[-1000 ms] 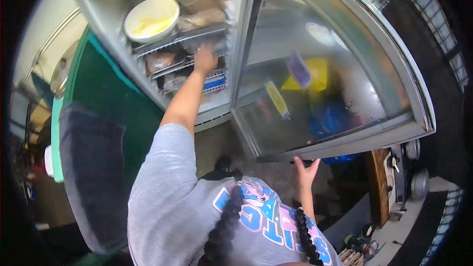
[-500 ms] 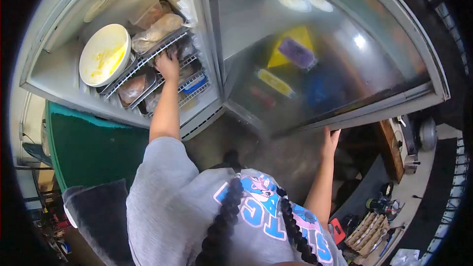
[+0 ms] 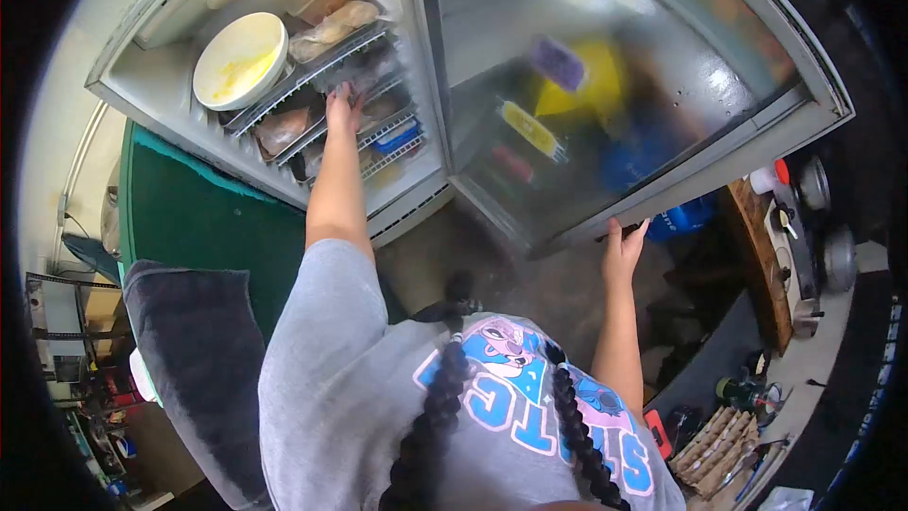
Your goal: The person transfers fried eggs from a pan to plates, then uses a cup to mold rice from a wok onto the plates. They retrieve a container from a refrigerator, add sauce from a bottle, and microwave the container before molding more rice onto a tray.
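Note:
My left hand (image 3: 342,112) reaches into an open refrigerator (image 3: 156,57), at the front of a wire shelf (image 3: 307,74) below the top level. Its fingers are partly visible and look apart, near dark wrapped items; I make out nothing held. A white bowl (image 3: 238,61) with yellow residue sits tilted on the top shelf, beside a bagged item (image 3: 331,26). Wrapped food (image 3: 284,132) lies one level down. My right hand (image 3: 624,248) grips the lower edge of the glass refrigerator door (image 3: 700,185), which is swung open to the right.
A green surface (image 3: 203,218) stands at left, with a dark towel (image 3: 189,360) draped nearby. Right of me, a counter (image 3: 799,388) bears pots and an egg carton (image 3: 714,449). A blue container (image 3: 686,218) shows beneath the door.
My view has shifted, so the refrigerator sits higher and further right. My left hand's fingers show more clearly at the shelf front. My right hand stays at the door edge.

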Action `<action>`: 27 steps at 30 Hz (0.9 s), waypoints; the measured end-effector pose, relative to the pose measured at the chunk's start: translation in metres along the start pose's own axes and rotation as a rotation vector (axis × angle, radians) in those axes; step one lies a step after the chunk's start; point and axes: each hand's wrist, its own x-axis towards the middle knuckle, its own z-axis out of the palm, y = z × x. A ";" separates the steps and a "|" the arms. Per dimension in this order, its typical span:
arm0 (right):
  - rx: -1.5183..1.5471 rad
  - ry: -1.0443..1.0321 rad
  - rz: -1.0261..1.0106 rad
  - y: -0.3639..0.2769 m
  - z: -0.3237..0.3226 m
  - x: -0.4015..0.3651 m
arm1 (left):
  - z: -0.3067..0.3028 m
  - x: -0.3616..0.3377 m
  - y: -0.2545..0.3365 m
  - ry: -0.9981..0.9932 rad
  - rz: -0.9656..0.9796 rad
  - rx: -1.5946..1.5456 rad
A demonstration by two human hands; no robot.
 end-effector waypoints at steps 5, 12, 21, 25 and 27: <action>-0.004 0.038 0.031 -0.006 0.009 -0.011 | 0.009 0.025 -0.013 0.358 -0.007 0.041; -0.007 0.078 -0.004 0.000 0.021 -0.018 | 0.045 0.023 -0.024 0.238 0.660 1.316; 0.023 0.131 -0.033 0.008 0.022 -0.010 | 0.052 -0.001 0.002 0.100 0.716 1.507; 0.031 0.110 0.010 0.000 0.020 -0.003 | 0.035 -0.038 0.012 0.168 0.756 1.051; 0.063 0.106 0.008 0.004 0.016 -0.002 | 0.014 -0.049 0.008 0.142 0.510 0.722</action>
